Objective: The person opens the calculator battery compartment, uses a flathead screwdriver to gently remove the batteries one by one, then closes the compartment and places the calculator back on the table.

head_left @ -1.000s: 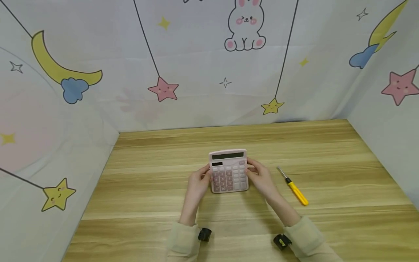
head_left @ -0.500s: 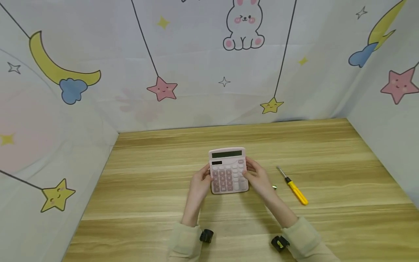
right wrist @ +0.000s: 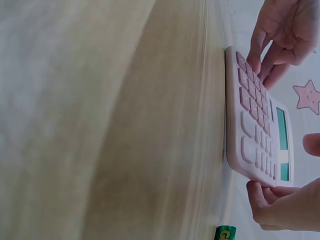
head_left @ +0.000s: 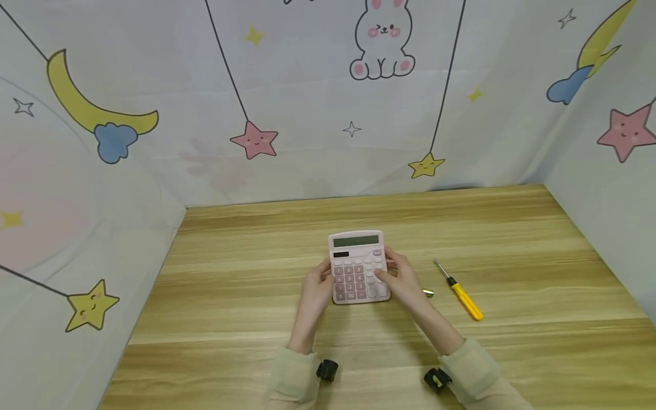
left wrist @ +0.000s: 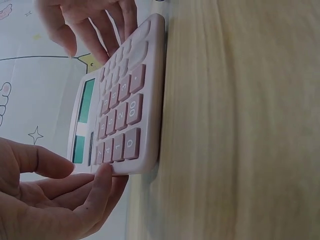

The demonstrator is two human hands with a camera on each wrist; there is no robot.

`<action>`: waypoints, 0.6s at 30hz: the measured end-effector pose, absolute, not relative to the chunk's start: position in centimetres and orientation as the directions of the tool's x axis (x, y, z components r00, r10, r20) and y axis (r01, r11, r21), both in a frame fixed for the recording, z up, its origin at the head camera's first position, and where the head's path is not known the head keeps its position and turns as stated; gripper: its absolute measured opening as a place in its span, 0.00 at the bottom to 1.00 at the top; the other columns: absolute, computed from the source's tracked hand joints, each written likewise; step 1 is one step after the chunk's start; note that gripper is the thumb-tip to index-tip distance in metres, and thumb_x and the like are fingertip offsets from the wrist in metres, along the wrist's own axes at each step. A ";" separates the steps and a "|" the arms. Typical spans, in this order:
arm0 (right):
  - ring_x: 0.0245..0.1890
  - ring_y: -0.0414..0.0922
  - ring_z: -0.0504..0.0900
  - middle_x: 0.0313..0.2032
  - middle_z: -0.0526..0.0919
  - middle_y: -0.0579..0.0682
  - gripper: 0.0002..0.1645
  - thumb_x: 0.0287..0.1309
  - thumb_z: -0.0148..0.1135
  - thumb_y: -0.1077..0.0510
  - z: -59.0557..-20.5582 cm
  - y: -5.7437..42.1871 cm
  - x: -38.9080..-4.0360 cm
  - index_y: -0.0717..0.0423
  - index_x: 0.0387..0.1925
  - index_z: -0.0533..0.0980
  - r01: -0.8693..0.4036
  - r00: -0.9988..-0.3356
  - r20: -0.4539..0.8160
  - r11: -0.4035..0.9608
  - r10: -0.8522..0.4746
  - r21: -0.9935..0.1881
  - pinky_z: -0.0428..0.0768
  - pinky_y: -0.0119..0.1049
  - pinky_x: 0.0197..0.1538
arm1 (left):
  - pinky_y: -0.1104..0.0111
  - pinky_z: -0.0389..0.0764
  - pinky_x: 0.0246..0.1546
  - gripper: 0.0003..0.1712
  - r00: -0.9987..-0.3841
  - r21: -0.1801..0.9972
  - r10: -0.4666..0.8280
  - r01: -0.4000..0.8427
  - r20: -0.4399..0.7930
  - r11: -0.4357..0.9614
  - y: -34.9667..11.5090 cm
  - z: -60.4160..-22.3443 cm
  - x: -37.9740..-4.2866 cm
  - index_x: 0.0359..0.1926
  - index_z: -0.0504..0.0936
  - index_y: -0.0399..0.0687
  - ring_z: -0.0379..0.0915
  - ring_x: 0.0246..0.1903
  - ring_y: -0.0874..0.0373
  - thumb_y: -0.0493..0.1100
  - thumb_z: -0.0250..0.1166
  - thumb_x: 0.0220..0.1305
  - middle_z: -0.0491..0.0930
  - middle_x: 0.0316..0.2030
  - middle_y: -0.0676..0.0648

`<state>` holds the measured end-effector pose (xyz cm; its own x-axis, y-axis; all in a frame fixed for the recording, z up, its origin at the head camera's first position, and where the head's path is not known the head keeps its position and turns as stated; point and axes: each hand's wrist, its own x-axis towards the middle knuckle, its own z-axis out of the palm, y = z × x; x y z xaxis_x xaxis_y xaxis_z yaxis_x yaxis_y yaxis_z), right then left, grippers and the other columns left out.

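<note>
A pale pink calculator (head_left: pixel 359 267) stands tilted back, its lower edge at the tabletop, keys and display towards me. My left hand (head_left: pixel 315 291) grips its left side, with the fingers at the edge in the left wrist view. My right hand (head_left: pixel 405 283) holds the opposite side. Its fingers (right wrist: pixel 259 202) touch the edge, while its thumb is raised before the keys, apart from them in the right wrist view. The back of the calculator is hidden. Just right of my right hand lies a green and gold battery (head_left: pixel 428 292), partly covered by that hand in the head view.
A screwdriver (head_left: pixel 463 297) with a yellow handle lies on the wooden table (head_left: pixel 230 307) to the right. White printed cloth (head_left: pixel 307 171) hangs behind the table and along both sides. Each wrist carries a small black camera (head_left: pixel 327 370).
The calculator has leaned slightly further back. My right thumb has shifted left, from its edge to in front of the keys. The battery has come into view beside my right hand.
</note>
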<state>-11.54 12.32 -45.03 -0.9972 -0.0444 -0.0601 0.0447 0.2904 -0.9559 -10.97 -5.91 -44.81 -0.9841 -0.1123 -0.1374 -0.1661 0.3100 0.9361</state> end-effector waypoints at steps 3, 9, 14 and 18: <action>0.58 0.64 0.71 0.59 0.66 0.72 0.38 0.58 0.56 0.68 -45.2 12.3 -11.7 0.74 0.68 0.56 0.050 -0.997 -0.065 0.287 -0.042 -0.957 0.70 0.54 0.63 | 0.62 0.81 0.41 0.30 -0.982 0.935 -0.122 -0.175 -0.143 0.308 -5.8 -44.8 -10.9 0.63 0.69 0.29 0.79 0.46 0.46 0.28 0.51 0.57 0.77 0.56 0.32; 0.58 0.64 0.72 0.59 0.69 0.73 0.38 0.58 0.55 0.67 -45.3 12.3 -11.8 0.73 0.68 0.56 0.080 -0.994 -0.096 0.280 -0.044 -0.957 0.70 0.54 0.63 | 0.66 0.79 0.39 0.30 -0.976 0.933 -0.130 -0.205 -0.173 0.295 -5.8 -44.9 -11.0 0.63 0.69 0.31 0.78 0.44 0.49 0.29 0.51 0.57 0.77 0.56 0.33; 0.57 0.62 0.74 0.58 0.71 0.73 0.38 0.59 0.56 0.64 -45.2 12.2 -11.7 0.71 0.69 0.56 0.124 -0.989 -0.143 0.281 -0.048 -0.952 0.73 0.52 0.61 | 0.62 0.81 0.45 0.30 -0.976 0.935 -0.117 -0.208 -0.181 0.287 -5.8 -45.1 -11.2 0.64 0.69 0.32 0.78 0.49 0.47 0.28 0.51 0.58 0.76 0.58 0.33; 0.58 0.61 0.74 0.58 0.71 0.72 0.40 0.60 0.56 0.61 -45.1 12.2 -11.6 0.71 0.69 0.54 0.152 -0.983 -0.176 0.289 -0.057 -0.945 0.73 0.51 0.61 | 0.59 0.80 0.50 0.29 -0.979 0.942 -0.096 -0.199 -0.179 0.270 -5.8 -45.3 -11.2 0.64 0.68 0.30 0.76 0.53 0.43 0.27 0.52 0.59 0.75 0.57 0.31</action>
<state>-11.63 12.24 -45.14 -0.9828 -0.0570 -0.1758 0.1523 0.2890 -0.9451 -11.18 -5.81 -45.25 -0.9791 -0.0961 -0.1795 -0.1992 0.2701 0.9420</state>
